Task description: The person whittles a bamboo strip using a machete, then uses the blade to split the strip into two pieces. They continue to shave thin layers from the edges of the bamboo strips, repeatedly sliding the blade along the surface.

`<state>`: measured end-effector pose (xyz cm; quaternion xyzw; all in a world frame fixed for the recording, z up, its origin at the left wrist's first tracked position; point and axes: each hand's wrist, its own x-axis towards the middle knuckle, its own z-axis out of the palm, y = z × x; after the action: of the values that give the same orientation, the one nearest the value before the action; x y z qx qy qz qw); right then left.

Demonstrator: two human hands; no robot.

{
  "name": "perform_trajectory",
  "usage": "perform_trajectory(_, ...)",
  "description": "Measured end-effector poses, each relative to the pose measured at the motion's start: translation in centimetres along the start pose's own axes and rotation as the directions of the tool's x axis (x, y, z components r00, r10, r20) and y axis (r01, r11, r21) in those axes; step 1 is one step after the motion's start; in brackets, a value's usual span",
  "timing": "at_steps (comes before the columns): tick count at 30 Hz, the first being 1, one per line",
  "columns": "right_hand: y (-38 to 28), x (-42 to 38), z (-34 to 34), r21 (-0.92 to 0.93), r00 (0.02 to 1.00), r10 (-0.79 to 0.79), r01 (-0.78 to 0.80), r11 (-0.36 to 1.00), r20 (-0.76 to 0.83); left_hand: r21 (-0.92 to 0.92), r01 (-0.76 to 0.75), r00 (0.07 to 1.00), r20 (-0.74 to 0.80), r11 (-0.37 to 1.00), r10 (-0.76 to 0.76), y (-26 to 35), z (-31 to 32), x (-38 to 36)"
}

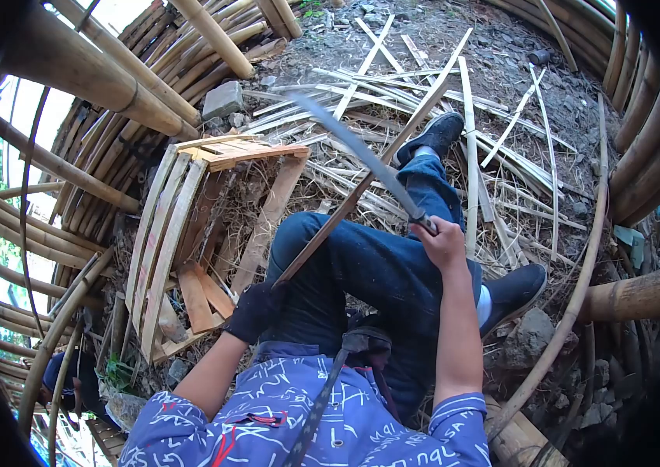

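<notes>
A long blade with a dark handle points up and to the left from my right hand, whose bare fingers are wrapped round the handle. My left hand, in a black glove, is closed on the lower end of a long bamboo strip. The strip slants up to the right across my bent leg, and the blade passes over or against it; whether they touch is unclear. Pale split strips lie scattered on the ground beyond my feet.
A wooden crate stands on its side at my left, near a grey block. Thick bamboo poles rise at the left. A curved pole and a rock are at the right. Another person is at lower left.
</notes>
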<state>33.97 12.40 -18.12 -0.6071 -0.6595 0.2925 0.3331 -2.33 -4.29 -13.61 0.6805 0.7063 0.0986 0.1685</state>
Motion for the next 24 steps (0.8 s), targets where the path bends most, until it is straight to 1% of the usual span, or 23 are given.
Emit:
perform_trajectory(1, -0.2, -0.1, -0.1, 0.000, 1.000, -0.006, 0.006, 1.000, 0.003, -0.001, 0.005, 1.000, -0.005, 1.000, -0.005, 0.3, -0.2, 0.0)
perform_trajectory(3, -0.9, 0.0, 0.0, -0.102, 0.998, -0.066, 0.066, 0.993, 0.006, -0.035, 0.032, 0.999, 0.034, 0.999, -0.031, 0.9, -0.9, 0.0)
perform_trajectory(4, -0.6, 0.2, 0.5, -0.084, 0.998, -0.063, 0.062, 0.995, -0.010, -0.035, 0.055, 0.998, 0.012, 0.998, -0.054, 0.9, -0.9, -0.1)
perform_trajectory(5, -0.6, 0.1, 0.7, -0.073, 0.995, -0.095, 0.096, 0.993, 0.008, -0.029, 0.029, 0.999, 0.030, 0.999, -0.028, 0.7, -0.8, -0.3)
perform_trajectory(6, -0.6, 0.1, 0.9, -0.090, 0.995, -0.094, 0.092, 0.992, -0.023, -0.025, 0.006, 0.999, 0.046, 1.000, -0.005, 0.6, -1.0, -0.5)
perform_trajectory(7, -0.6, 0.0, 1.0, -0.108, 0.994, -0.094, 0.087, 0.990, -0.053, -0.026, 0.036, 0.999, 0.018, 0.999, -0.036, 0.8, -1.3, -0.7)
perform_trajectory(8, -0.4, 0.0, 1.1, -0.102, 0.992, -0.124, 0.121, 0.987, -0.033, -0.038, 0.028, 0.999, 0.024, 0.999, -0.027, 1.3, -1.7, -0.8)
perform_trajectory(9, 0.0, 0.0, 1.0, -0.123, 0.990, -0.126, 0.118, 0.985, -0.059, -0.049, 0.015, 0.999, 0.034, 0.999, -0.013, 1.4, -2.0, -1.0)
perform_trajectory(10, -0.4, -0.1, 1.1, -0.146, 0.988, -0.123, 0.109, 0.983, -0.089, -0.053, 0.032, 0.999, 0.020, 0.998, -0.031, 1.2, -2.1, -1.3)
perform_trajectory(11, -0.6, -0.3, 1.4, -0.148, 0.988, -0.136, 0.123, 0.981, -0.078, -0.052, -0.019, 1.000, -0.007, 0.998, 0.018, 1.1, -2.1, -1.7)
perform_trajectory(12, -0.7, -0.5, 1.3, -0.122, 0.977, -0.177, 0.162, 0.979, -0.122, -0.051, -0.078, 0.997, -0.031, 0.996, 0.077, 1.0, -2.1, -1.8)
perform_trajectory(13, -0.7, -0.8, 1.0, -0.103, 0.962, -0.213, 0.198, 0.975, -0.173, -0.061, -0.083, 0.996, -0.035, 0.995, 0.081, 1.4, -2.7, -1.9)
perform_trajectory(15, -0.4, -1.1, 1.0, -0.165, 0.954, -0.227, 0.196, 0.967, -0.196, -0.139, 0.076, 0.997, 0.000, 0.987, -0.077, 2.5, -4.0, -2.4)
perform_trajectory(17, -0.5, -1.3, 1.2, -0.194, 0.937, -0.254, 0.211, 0.958, -0.238, -0.160, 0.057, 0.998, 0.018, 0.986, -0.055, 1.4, -3.7, -3.0)
perform_trajectory(19, -0.3, -1.5, 1.3, -0.228, 0.945, -0.238, 0.187, 0.956, -0.224, -0.176, 0.041, 0.999, 0.033, 0.984, -0.035, -0.1, -3.3, -3.6)
perform_trajectory(21, -0.5, -1.8, 1.4, -0.232, 0.955, -0.249, 0.208, 0.950, -0.164, -0.181, 0.042, 0.999, 0.038, 0.983, -0.035, -1.7, -2.6, -4.7)
perform_trajectory(22, -0.8, -2.0, 1.3, -0.235, 0.950, -0.270, 0.230, 0.944, -0.155, -0.181, -0.101, 0.994, -0.056, 0.978, 0.093, -2.2, -2.5, -5.2)
perform_trajectory(24, -1.5, -2.7, 1.0, -0.234, 0.946, -0.295, 0.259, 0.937, -0.136, -0.156, -0.127, 0.991, -0.058, 0.980, 0.119, -3.3, -2.8, -6.3)
